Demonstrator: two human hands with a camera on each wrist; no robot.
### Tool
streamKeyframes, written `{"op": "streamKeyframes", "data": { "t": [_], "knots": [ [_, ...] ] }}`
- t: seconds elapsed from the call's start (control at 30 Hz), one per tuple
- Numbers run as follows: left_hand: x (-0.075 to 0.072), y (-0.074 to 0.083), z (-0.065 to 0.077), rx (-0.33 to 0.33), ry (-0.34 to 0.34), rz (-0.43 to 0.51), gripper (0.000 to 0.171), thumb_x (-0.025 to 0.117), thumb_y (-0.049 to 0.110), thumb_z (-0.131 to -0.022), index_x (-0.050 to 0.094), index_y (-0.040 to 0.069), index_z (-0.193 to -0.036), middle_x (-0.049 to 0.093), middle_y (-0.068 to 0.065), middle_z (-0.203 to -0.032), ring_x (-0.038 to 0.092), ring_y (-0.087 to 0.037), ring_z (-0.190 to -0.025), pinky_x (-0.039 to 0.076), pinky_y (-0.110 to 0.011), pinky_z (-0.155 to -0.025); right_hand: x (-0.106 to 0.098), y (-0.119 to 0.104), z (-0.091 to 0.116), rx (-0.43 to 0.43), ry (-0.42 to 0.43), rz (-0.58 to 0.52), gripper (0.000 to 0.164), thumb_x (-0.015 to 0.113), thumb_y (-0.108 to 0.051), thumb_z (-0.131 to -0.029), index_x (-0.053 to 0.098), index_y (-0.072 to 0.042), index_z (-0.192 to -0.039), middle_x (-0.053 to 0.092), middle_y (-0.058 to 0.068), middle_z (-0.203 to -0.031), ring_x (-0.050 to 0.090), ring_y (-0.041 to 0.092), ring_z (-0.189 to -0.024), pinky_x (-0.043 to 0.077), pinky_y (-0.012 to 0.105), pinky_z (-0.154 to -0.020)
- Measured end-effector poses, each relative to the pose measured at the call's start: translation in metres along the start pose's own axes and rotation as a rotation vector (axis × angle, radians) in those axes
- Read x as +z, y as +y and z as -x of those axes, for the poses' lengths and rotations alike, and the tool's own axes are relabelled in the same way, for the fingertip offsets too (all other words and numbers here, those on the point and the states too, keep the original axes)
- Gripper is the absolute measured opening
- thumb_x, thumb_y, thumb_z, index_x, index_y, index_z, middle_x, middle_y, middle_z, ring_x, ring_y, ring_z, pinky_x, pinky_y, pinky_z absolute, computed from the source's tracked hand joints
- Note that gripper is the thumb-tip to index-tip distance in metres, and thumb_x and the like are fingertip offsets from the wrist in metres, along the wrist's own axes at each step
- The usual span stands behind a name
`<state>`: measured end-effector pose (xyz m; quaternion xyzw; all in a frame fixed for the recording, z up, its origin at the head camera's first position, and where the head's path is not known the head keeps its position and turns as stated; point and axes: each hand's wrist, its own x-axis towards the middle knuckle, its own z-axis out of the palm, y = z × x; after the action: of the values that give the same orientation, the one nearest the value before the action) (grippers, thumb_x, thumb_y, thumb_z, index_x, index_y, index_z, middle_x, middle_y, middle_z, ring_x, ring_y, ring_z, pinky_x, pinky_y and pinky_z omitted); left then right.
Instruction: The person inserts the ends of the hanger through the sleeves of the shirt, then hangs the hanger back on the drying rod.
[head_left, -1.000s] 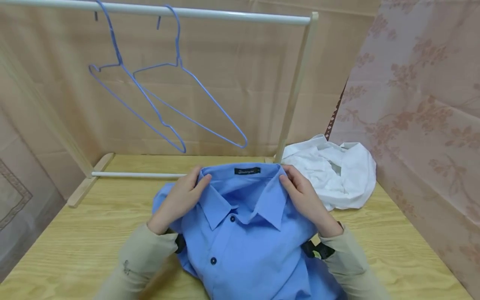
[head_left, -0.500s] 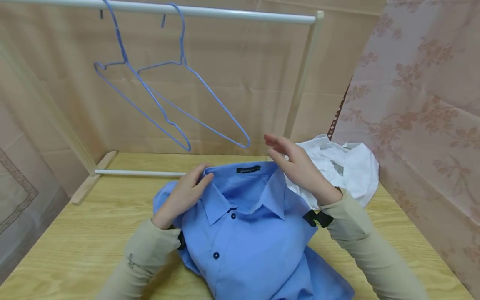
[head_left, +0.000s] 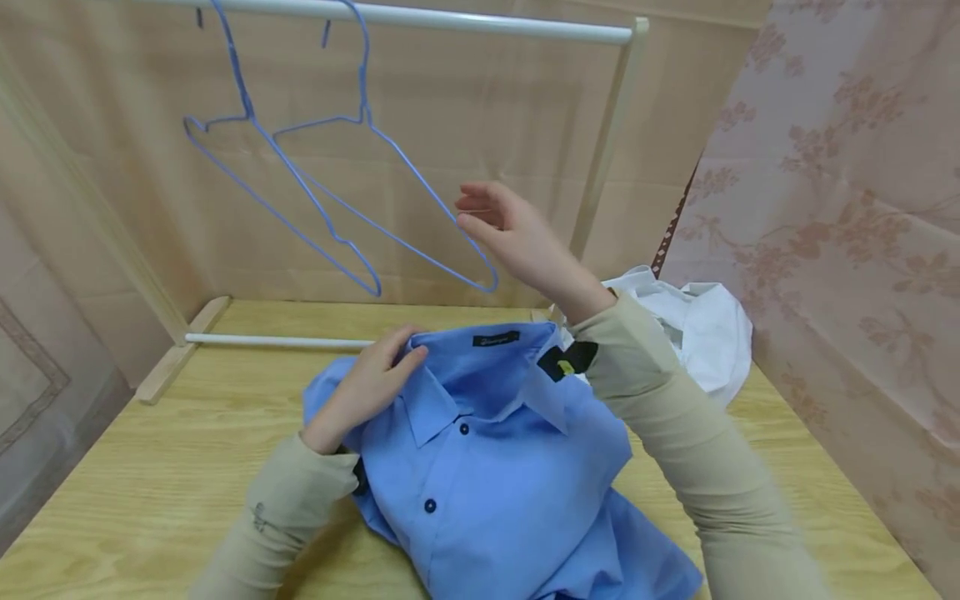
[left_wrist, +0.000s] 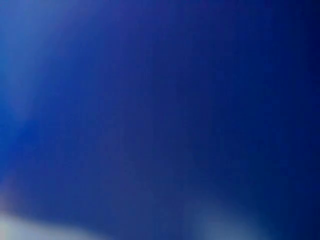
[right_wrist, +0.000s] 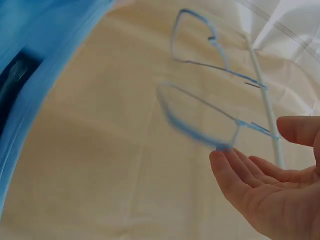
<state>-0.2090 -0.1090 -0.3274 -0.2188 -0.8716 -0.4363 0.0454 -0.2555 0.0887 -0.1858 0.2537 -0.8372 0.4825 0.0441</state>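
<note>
A blue buttoned shirt (head_left: pixel 510 500) lies on the table with its collar upright and its dark neck label showing. My left hand (head_left: pixel 360 390) grips the collar's left side, thumb on the near side. In the left wrist view, blurred blue cloth (left_wrist: pixel 150 110) fills nearly everything. My right hand (head_left: pixel 525 242) is raised beyond the collar, holding nothing, its fingers loosely bent and thumb apart. It is nearest the right blue wire hanger (head_left: pixel 363 83); contact cannot be told. A second blue hanger (head_left: pixel 238 79) hangs left of that one.
Both hangers hang from the white rail (head_left: pixel 487 22) of a rack with wooden posts (head_left: pixel 603 150). A lower white bar (head_left: pixel 277 341) runs behind the shirt. Crumpled white cloth (head_left: pixel 716 333) lies at the right rear of the wooden table (head_left: pixel 150 483). Curtains stand behind and to the right.
My right hand has let go of the collar's right side and moved up and leftward toward the right hanger. The left hand has kept its grip on the collar.
</note>
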Motion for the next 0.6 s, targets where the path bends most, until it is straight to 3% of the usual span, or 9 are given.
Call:
{"op": "streamKeyframes", "data": {
  "t": [0.17,0.3,0.43,0.5,0.6],
  "knots": [
    [-0.003,0.002,0.002,-0.015,-0.015,0.005,0.031,0.043,0.029,-0.096,0.052,0.013,-0.121,0.052,-0.008,-0.122,0.049,-0.024,-0.11,0.039,-0.043,-0.089,0.017,-0.007,-0.014,0.059,0.001,-0.088,0.047,0.056,-0.011,-0.089,0.039,-0.002,-0.132,0.053,0.014,-0.123,0.054,0.022,-0.11,0.046,0.03,-0.088],
    [-0.004,0.002,0.001,-0.027,-0.021,0.002,0.032,0.044,0.031,-0.096,0.053,0.015,-0.122,0.052,-0.007,-0.123,0.049,-0.024,-0.112,0.039,-0.044,-0.091,0.03,-0.006,-0.025,0.131,0.026,-0.107,0.045,0.058,-0.012,-0.088,0.041,0.0,-0.127,0.057,0.014,-0.108,0.06,0.018,-0.084,0.052,0.024,-0.069],
    [-0.004,0.002,0.001,-0.032,-0.024,0.0,0.032,0.044,0.033,-0.096,0.054,0.016,-0.122,0.053,-0.006,-0.123,0.05,-0.023,-0.111,0.04,-0.044,-0.091,0.037,-0.003,-0.03,0.143,0.063,-0.035,0.029,0.052,-0.012,-0.091,0.048,-0.001,-0.118,0.059,0.007,-0.085,0.049,0.009,-0.055,0.039,0.016,-0.052],
    [-0.004,0.003,0.001,-0.03,-0.024,0.003,0.033,0.044,0.034,-0.096,0.054,0.016,-0.122,0.054,-0.006,-0.122,0.051,-0.023,-0.11,0.04,-0.043,-0.09,0.039,-0.002,-0.03,0.126,0.086,-0.004,0.023,0.048,-0.011,-0.093,0.053,-0.002,-0.113,0.057,0.003,-0.074,0.045,0.008,-0.054,0.032,0.017,-0.052],
    [-0.005,0.004,0.001,-0.028,-0.025,0.006,0.033,0.044,0.034,-0.095,0.054,0.016,-0.121,0.055,-0.005,-0.12,0.051,-0.022,-0.108,0.04,-0.043,-0.089,0.039,-0.001,-0.03,0.107,0.115,-0.046,0.021,0.044,-0.009,-0.095,0.058,0.0,-0.107,0.05,0.0,-0.065,0.045,0.01,-0.061,0.032,0.018,-0.059]
  ]
}}
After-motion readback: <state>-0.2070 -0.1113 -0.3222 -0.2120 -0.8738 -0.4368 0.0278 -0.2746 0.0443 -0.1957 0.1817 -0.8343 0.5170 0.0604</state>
